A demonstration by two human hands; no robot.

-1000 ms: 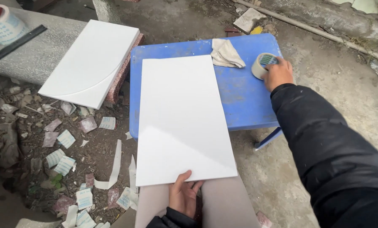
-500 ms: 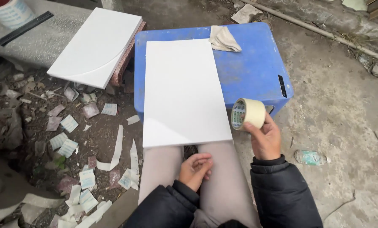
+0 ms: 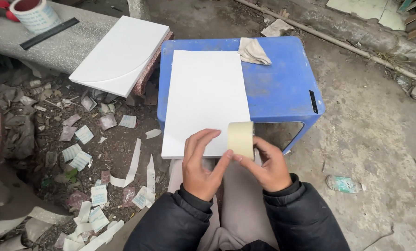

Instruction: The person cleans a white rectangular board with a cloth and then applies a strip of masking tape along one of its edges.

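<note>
- Head view, looking down: roll of tape [image 3: 241, 139] is now held w/ both hands just over the near edge of the white tile [image 3: 205, 100]; 1 s ago the right hand was reaching for it at the far right of the blue stool [image 3: 282, 83], and 0.5 s ago that hand alone held it, off to the right of the tile.
- Left hand [image 3: 203, 162], 0.5 s ago resting in the lap, has come up to meet the roll. Judged meaning: pick-up is over; work has shifted to the roll itself, e.g. finding the free end.
- Right hand [image 3: 266, 167]: grasping the roll from the right side, thumb near its lower edge, fingers mostly hidden behind it; palm faces left.
- Left hand: fingers spread and part-curled, thumb tip touching the roll's lower left rim; not clenched, a light pinch rather than a full grip.
- Both forearms in dark padded sleeves, wrists close together above the knees.
- Tile lies flat on the stool, near edge overhanging toward the person; crumpled cloth [image 3: 253, 50] beside its far right corner.
- Second white tile [image 3: 120, 53] rests tilted on the grey slab at left; paper scraps [image 3: 85, 153] litter the ground below.
</note>
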